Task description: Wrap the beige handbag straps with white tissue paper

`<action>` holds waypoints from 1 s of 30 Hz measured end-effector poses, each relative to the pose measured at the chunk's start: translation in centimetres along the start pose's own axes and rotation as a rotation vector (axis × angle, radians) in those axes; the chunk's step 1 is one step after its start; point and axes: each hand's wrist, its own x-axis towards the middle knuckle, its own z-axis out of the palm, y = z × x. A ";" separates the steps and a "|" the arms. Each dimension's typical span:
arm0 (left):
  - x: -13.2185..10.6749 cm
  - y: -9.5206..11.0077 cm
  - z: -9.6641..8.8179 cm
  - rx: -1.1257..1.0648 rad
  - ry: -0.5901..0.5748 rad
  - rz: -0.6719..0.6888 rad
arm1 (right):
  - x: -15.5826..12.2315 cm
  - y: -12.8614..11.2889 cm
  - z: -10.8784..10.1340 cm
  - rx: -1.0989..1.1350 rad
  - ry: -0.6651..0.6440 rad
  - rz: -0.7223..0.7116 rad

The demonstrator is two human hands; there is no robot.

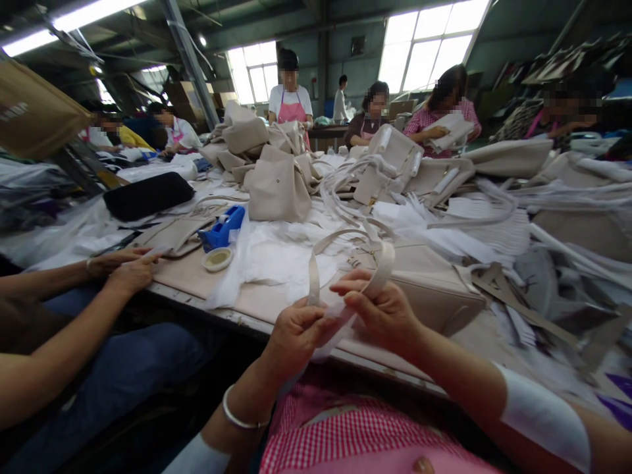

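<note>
Beige strap (382, 271), one: looped above the table's (180, 273) near edge, beside a beige bag (429, 283). Left hand (296, 332): pinching thin white wrap (337, 322) against the strap. Right hand (380, 306): fingers closed round the strap. Handling: I would keep the strap taut, smoothing the wrap flat.

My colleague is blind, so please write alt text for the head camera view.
The person's right hand grips a beige strap; the left hand pinches thin white wrapping beside it. Beige bags lie heaped on the worktable, with co-workers around.
</note>
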 end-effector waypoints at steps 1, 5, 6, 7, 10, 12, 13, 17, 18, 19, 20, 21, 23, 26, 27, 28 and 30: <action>-0.1 -0.1 0.2 -0.001 0.004 0.009 | -0.7 0.7 0.7 -0.018 -0.013 0.012; -0.6 -1.1 0.7 0.055 0.021 0.020 | -2.5 2.3 1.7 0.058 0.009 0.301; -0.8 -1.4 0.7 0.079 0.015 0.030 | -2.5 2.4 1.5 0.155 0.008 0.441; -1.0 -1.6 0.7 0.098 -0.003 0.050 | -2.2 2.4 1.2 0.291 -0.006 0.589; -1.5 -1.7 0.8 0.134 -0.108 0.156 | -0.6 2.1 0.4 0.801 -0.106 0.898; -1.6 -1.5 1.0 0.152 -0.168 0.229 | 0.7 1.9 0.1 1.031 -0.155 0.947; -1.7 -1.4 1.1 0.162 -0.176 0.253 | 1.4 1.9 0.0 1.095 -0.142 0.953; -2.2 -1.9 1.6 0.137 -0.050 0.232 | 3.3 2.0 0.0 1.108 0.094 0.903; -2.4 -2.2 1.7 0.112 0.006 0.193 | 3.5 2.0 0.0 1.071 0.128 0.862; -2.6 -2.5 1.9 0.073 0.064 0.144 | 3.6 1.9 -0.1 1.030 0.139 0.818; -2.7 -2.9 2.0 0.024 0.117 0.088 | 3.7 1.8 -0.2 0.991 0.137 0.775; -2.7 -3.2 2.2 -0.021 0.169 0.034 | 3.7 1.6 -0.3 0.957 0.128 0.734; -2.6 -3.5 2.4 -0.072 0.273 -0.069 | 3.7 1.1 -0.7 0.910 0.103 0.658; -1.9 -3.3 2.4 -0.068 0.332 -0.206 | 3.8 0.2 -1.5 0.833 0.060 0.547; -1.6 -3.0 2.2 -0.075 0.325 -0.238 | 3.8 0.0 -1.7 0.799 0.045 0.514; -1.4 -2.7 2.1 -0.096 0.311 -0.260 | 3.7 -0.2 -1.8 0.759 0.030 0.488; -0.9 -2.0 1.8 -0.160 0.294 -0.278 | 3.1 -0.3 -1.5 0.686 -0.008 0.469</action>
